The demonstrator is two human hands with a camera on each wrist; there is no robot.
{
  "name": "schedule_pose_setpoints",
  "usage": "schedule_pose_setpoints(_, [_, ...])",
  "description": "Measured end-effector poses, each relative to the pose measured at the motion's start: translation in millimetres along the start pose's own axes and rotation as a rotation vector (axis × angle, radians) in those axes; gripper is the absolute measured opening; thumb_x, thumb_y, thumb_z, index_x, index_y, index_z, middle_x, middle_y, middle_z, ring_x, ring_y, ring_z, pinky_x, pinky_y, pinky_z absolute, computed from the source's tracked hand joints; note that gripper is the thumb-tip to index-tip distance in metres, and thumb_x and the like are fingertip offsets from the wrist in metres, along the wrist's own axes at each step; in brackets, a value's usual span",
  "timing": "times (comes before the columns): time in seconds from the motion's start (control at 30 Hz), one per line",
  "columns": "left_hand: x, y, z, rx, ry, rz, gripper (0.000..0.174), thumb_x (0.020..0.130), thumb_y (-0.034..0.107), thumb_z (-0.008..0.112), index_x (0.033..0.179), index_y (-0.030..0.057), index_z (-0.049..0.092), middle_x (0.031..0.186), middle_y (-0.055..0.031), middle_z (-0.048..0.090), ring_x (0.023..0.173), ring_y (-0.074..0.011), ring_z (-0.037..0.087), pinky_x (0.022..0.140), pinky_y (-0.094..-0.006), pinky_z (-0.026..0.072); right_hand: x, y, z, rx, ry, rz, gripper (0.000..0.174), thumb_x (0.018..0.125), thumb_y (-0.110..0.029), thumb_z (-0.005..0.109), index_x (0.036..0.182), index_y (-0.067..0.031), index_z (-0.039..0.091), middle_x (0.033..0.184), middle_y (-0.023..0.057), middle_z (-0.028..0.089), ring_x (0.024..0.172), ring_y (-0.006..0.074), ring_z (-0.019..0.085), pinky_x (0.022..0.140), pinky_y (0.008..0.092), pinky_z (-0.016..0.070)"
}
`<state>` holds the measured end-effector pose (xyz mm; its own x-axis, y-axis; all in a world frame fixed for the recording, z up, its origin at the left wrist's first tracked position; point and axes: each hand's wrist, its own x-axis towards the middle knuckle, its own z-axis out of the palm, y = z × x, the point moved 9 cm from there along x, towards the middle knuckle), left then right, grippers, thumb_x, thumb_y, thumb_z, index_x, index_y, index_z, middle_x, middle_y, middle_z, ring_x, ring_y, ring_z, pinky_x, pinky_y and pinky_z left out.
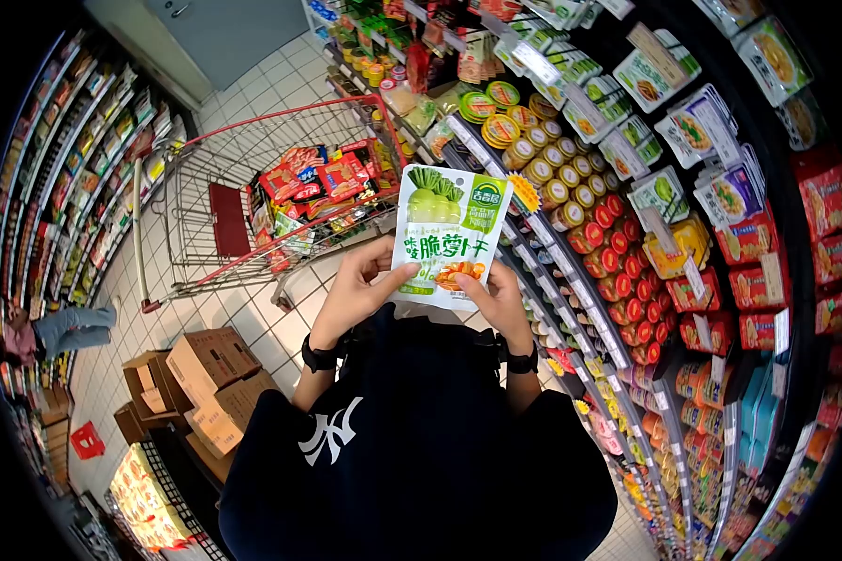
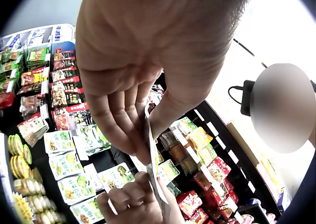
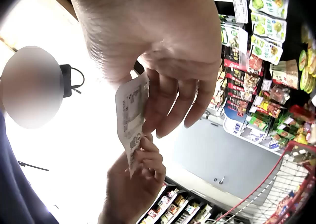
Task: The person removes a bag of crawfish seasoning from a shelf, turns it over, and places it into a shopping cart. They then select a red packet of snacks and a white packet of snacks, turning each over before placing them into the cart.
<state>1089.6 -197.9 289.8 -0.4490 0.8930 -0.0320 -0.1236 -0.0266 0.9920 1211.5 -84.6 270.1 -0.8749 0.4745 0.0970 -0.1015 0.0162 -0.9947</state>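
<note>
A white and green food pouch (image 1: 451, 238) with a picture of green radishes is held up in front of the chest, its printed front facing the head camera. My left hand (image 1: 363, 280) pinches its lower left edge, thumb on the front and fingers behind. At the lower right edge my right hand (image 1: 501, 304) pinches it the same way. The left wrist view catches the pouch (image 2: 157, 184) almost edge-on between thumb and fingers. Its pale printed back (image 3: 132, 112) shows in the right wrist view.
A red-rimmed shopping cart (image 1: 210, 201) holding several red packets (image 1: 341, 178) stands ahead to the left. Shelves of jars (image 1: 571, 173) and hanging pouches (image 1: 688, 126) run along the right. Cardboard boxes (image 1: 210, 365) are stacked at lower left; another person's legs (image 1: 75, 329) show farther left.
</note>
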Motion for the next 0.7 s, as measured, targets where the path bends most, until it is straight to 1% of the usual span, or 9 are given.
schedule_pose_setpoints(0.03, [-2,-1,-6,0.009,0.017,0.003,0.021,0.089,0.011,0.062,0.105,-0.0035,0.057,0.092,-0.0054,0.066,0.083,-0.006,0.06,0.071,-0.0197,0.0472,4,4,5,0.056,-0.01,0.037,0.023,0.088,-0.013,0.063,0.106,0.0024,0.061,0.097,0.0083,0.068,0.085,0.0119,0.063,0.076,0.0247,0.0482])
schedule_pose_setpoints(0.1, [-7,2,-18,0.016,0.059,0.009,0.022,0.089,0.011,0.062,0.106,-0.0033,0.057,0.093,-0.0053,0.066,0.083,-0.006,0.06,0.07,-0.0197,0.0473,13,4,17,0.048,-0.057,0.042,0.025,0.089,-0.014,0.062,0.106,0.0034,0.06,0.097,0.0084,0.067,0.086,0.0111,0.062,0.076,0.0246,0.0481])
schedule_pose_setpoints(0.17, [-12,3,-32,-0.072,0.103,-0.006,0.023,0.09,0.012,0.062,0.107,-0.0033,0.057,0.095,-0.0054,0.066,0.084,-0.0063,0.06,0.07,-0.0201,0.0478,21,8,31,0.055,-0.104,0.067,0.025,0.089,-0.014,0.062,0.105,0.0041,0.06,0.097,0.0083,0.067,0.087,0.0109,0.062,0.077,0.0244,0.0479])
schedule_pose_setpoints(0.33, [-29,5,-73,-0.141,0.154,-0.013,0.027,0.09,0.012,0.062,0.111,-0.0044,0.057,0.1,-0.0054,0.065,0.087,-0.0059,0.06,0.076,-0.02,0.0473,47,2,74,0.078,-0.2,0.046,0.025,0.09,-0.014,0.061,0.105,0.0046,0.059,0.097,0.0088,0.067,0.088,0.012,0.062,0.077,0.025,0.048])
schedule_pose_setpoints(0.47, [-47,4,-108,-0.139,0.184,-0.021,0.03,0.09,0.012,0.062,0.114,-0.0043,0.056,0.102,-0.0042,0.065,0.086,-0.0049,0.059,0.076,-0.0209,0.0473,59,6,115,0.096,-0.292,0.066,0.024,0.091,-0.015,0.059,0.107,0.0038,0.06,0.099,0.0095,0.067,0.09,0.013,0.062,0.079,0.0255,0.0478])
schedule_pose_setpoints(0.5, [-51,2,-119,-0.142,0.192,-0.022,0.03,0.09,0.012,0.062,0.114,-0.0043,0.056,0.102,-0.0042,0.065,0.086,-0.0049,0.059,0.076,-0.0209,0.0473,61,8,126,0.1,-0.317,0.07,0.024,0.091,-0.015,0.059,0.107,0.0033,0.06,0.1,0.0095,0.066,0.09,0.0131,0.062,0.079,0.0255,0.0477])
schedule_pose_setpoints(0.57, [-61,-4,-139,-0.114,0.216,-0.05,0.027,0.09,0.013,0.062,0.11,-0.004,0.059,0.098,-0.0079,0.067,0.086,-0.0083,0.061,0.075,-0.0229,0.0479,66,8,146,0.112,-0.332,0.072,0.024,0.091,-0.016,0.06,0.106,0.003,0.06,0.099,0.0093,0.067,0.09,0.0133,0.062,0.079,0.0259,0.0477])
schedule_pose_setpoints(0.63, [-70,-6,-156,-0.117,0.235,-0.052,0.026,0.09,0.012,0.061,0.11,-0.0041,0.059,0.097,-0.008,0.068,0.085,-0.0083,0.061,0.074,-0.0228,0.0477,70,11,165,0.124,-0.345,0.075,0.024,0.091,-0.017,0.06,0.106,0.0026,0.06,0.099,0.0091,0.067,0.091,0.0135,0.061,0.079,0.0263,0.0477])
schedule_pose_setpoints(0.7, [-77,-6,-170,-0.122,0.251,-0.054,0.025,0.09,0.011,0.061,0.109,-0.0043,0.06,0.095,-0.0081,0.068,0.084,-0.0083,0.061,0.073,-0.0228,0.0476,77,14,178,0.017,-0.339,0.015,0.023,0.091,-0.017,0.06,0.105,0.0024,0.061,0.098,0.0088,0.067,0.09,0.0137,0.062,0.079,0.0271,0.0476])
